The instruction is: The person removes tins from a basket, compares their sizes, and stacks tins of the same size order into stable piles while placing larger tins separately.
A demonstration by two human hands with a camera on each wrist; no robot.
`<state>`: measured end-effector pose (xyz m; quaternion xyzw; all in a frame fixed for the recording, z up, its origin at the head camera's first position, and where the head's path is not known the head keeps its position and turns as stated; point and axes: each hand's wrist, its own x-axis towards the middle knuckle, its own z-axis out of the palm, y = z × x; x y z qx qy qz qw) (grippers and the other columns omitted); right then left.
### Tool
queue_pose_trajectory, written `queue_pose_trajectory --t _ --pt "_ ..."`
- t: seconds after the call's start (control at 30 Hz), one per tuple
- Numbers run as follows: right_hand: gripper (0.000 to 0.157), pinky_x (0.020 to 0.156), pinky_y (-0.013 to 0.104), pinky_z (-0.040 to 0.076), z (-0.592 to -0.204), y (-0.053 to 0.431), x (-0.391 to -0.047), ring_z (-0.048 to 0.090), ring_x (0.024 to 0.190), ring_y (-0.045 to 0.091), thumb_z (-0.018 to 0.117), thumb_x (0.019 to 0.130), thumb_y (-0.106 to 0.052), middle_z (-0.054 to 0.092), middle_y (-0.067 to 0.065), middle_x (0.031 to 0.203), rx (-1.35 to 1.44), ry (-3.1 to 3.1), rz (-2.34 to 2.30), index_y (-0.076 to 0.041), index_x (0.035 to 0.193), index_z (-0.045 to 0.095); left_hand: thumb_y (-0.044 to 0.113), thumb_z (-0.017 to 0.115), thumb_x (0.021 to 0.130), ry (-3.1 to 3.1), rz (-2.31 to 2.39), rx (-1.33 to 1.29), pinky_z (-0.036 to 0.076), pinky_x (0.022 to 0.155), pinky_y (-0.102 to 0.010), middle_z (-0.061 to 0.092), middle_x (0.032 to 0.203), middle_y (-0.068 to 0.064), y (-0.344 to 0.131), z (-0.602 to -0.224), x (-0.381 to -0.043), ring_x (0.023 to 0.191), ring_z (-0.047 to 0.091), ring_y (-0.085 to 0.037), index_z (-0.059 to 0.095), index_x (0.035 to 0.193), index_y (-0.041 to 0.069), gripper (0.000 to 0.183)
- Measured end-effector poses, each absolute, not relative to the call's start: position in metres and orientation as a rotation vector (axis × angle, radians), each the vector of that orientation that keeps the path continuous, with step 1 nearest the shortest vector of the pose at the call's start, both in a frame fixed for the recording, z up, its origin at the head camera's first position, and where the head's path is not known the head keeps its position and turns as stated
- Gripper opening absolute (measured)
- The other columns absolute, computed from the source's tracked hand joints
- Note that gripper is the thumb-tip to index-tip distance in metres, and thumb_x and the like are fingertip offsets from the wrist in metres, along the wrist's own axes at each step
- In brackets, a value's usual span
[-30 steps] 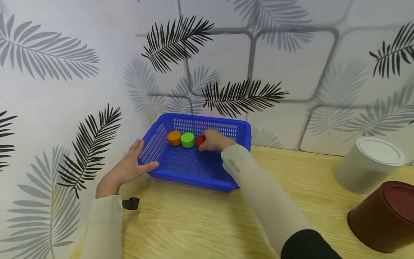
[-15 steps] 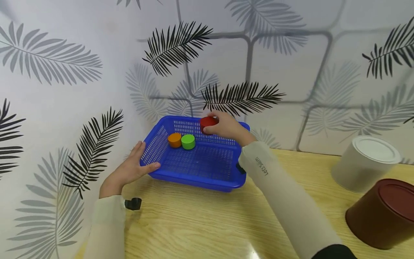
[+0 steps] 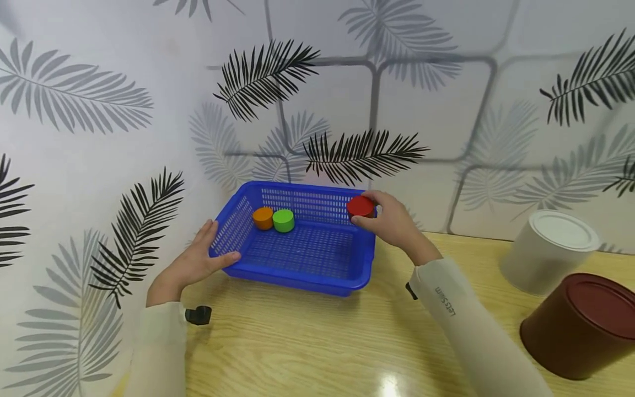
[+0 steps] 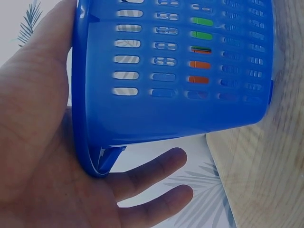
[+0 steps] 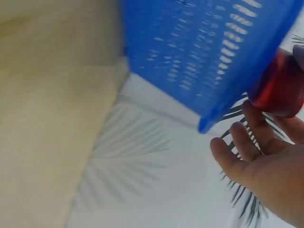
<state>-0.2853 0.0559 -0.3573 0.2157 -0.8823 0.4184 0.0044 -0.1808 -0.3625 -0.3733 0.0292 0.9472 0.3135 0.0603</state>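
A blue plastic basket [image 3: 297, 282] with slotted sides sits on the table against the wall. My left hand [image 3: 190, 266] rests on its left rim, fingers stretched out and thumb apart; in the left wrist view two fingers extend past the rim [image 4: 81, 90]. Above the basket's right back corner, my right hand [image 3: 394, 221] pinches a short red cylinder [image 3: 360, 207] between thumb and fingers. The right wrist view has this red cylinder [image 5: 278, 88] outside the slotted wall, near the rim. Orange [image 3: 263, 218] and green [image 3: 284, 220] cylinders stand side by side in the basket's back left part.
On the wooden table [image 3: 297, 336], a white lidded tub [image 3: 543, 256] stands to the right. Nearer me is a dark brown tub [image 3: 570, 325] with a reddish lid. A leaf-patterned wall covering [image 3: 421, 110] closes off the back and left.
My right hand has lifted the red cylinder from beside the green one and carried it right to the basket's right edge. My left hand stays on the rim.
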Motion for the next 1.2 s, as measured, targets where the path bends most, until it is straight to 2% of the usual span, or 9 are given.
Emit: queue_pose_trajectory --t 0.2,0.33,0.47,0.7,0.93,1.2 --pt "0.062 0.101 0.054 0.044 -0.379 0.078 -0.271 0.053 0.119 0.034 0.072 0.095 -0.028 0.056 0.018 0.136 0.649 -2.66 1.388 -0.001 0.145 0.049 0.058 0.065 0.093 2.858 0.941 0.085 0.008 0.113 -0.069 -0.013 0.166 -0.02 -0.363 -0.373 -0.18 0.149 -0.004 -0.048 -0.005 0.161 0.003 0.113" --pt "0.061 0.102 0.055 0.043 -0.388 0.103 -0.259 0.052 0.12 0.036 0.072 0.094 -0.021 0.055 0.021 0.136 0.605 -2.627 1.369 0.002 0.145 0.048 0.058 0.066 0.093 2.85 0.937 0.091 0.009 0.113 -0.071 -0.013 0.166 -0.02 -0.361 -0.373 -0.178 0.149 -0.005 -0.048 -0.006 0.161 0.003 0.113" --pt "0.064 0.097 0.055 0.045 -0.393 0.129 -0.255 0.052 0.117 0.038 0.074 0.094 -0.021 0.055 0.024 0.134 0.54 -2.684 1.259 0.006 0.145 0.047 0.057 0.066 0.093 2.847 0.943 0.1 0.008 0.112 -0.071 -0.014 0.166 -0.021 -0.36 -0.371 -0.178 0.149 -0.006 -0.048 -0.007 0.161 0.004 0.113" --pt "0.07 0.089 0.051 0.05 -0.406 0.164 -0.26 0.053 0.119 0.041 0.074 0.093 -0.03 0.056 0.024 0.134 0.372 -2.858 1.276 0.004 0.146 0.044 0.054 0.067 0.093 2.818 0.97 0.078 0.006 0.112 -0.072 -0.017 0.165 -0.019 -0.361 -0.371 -0.179 0.149 -0.01 -0.048 -0.01 0.16 0.005 0.113" --pt "0.07 0.095 0.053 0.048 -0.417 0.175 -0.266 0.051 0.125 0.046 0.074 0.093 -0.028 0.053 0.028 0.138 0.387 -3.014 1.289 0.003 0.148 0.042 0.051 0.066 0.095 2.774 1.033 0.052 0.003 0.112 -0.072 -0.021 0.165 -0.017 -0.363 -0.371 -0.178 0.148 -0.014 -0.047 -0.013 0.16 0.007 0.111" --pt "0.072 0.097 0.054 0.043 -0.425 0.182 -0.267 0.053 0.117 0.042 0.074 0.093 -0.026 0.052 0.031 0.137 0.384 -3.129 1.171 0.007 0.147 0.04 0.052 0.067 0.095 2.769 1.026 0.038 0.004 0.111 -0.073 -0.021 0.165 -0.017 -0.36 -0.37 -0.18 0.148 -0.013 -0.048 -0.013 0.16 0.008 0.112"
